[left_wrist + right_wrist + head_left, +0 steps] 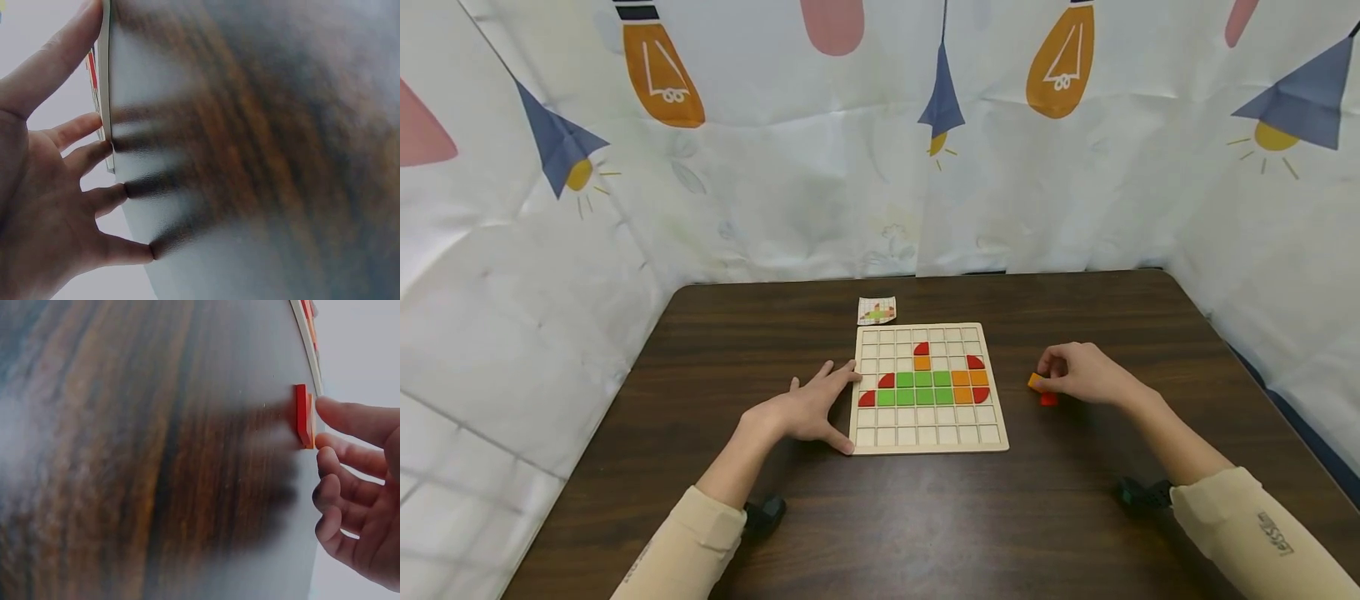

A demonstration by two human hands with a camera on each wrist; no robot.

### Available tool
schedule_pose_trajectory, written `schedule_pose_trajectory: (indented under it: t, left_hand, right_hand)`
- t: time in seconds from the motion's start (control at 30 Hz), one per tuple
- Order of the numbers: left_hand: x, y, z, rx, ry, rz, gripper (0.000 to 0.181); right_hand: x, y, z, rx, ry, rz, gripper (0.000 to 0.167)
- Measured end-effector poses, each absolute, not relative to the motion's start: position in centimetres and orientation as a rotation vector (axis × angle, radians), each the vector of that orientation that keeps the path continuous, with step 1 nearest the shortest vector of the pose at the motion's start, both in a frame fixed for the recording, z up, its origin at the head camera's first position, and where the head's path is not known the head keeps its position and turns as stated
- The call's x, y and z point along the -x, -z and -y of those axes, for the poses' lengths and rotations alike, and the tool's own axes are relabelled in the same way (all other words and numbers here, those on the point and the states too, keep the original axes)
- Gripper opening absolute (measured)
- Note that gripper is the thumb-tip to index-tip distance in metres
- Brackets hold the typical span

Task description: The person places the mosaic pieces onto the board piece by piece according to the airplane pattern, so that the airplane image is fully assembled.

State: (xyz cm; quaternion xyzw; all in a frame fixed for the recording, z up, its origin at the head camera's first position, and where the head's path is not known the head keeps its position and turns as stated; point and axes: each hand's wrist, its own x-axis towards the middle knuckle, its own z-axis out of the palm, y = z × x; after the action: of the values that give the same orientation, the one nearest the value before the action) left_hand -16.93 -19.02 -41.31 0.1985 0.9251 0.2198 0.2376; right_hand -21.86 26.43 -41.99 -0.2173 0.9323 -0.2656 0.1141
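Note:
A pale wooden grid board [928, 436] lies on the table, with red quarter-round, green square and orange square tiles set in its cells. My left hand [808, 408] rests at the board's left edge, fingers spread, the thumb near the lower corner. In the left wrist view, the thumb and some fingertips meet the board's rim. To the right of the board, my right hand [1086, 372] pinches an orange tile [1035, 382] between thumb and forefinger, its other fingers curled. A red tile [302, 415] lies beside it on the table, close under the hand.
A small picture card [877, 311] with a coloured grid pattern lies behind the board's far left corner. The dark wooden table [925, 525] reaches back to a printed white curtain [790, 192], which also hangs along both sides.

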Motion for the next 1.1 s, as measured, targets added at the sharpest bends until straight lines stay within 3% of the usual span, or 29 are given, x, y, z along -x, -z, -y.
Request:
schedule_pose_trajectory:
  t: [1.1]
  left_hand:
    - [17.0,41.3,19.2,-0.503,-0.615,-2.524,0.110]
  right_hand:
    - [22.2,43.1,-26.4,0.644,0.802,-2.773,0.017]
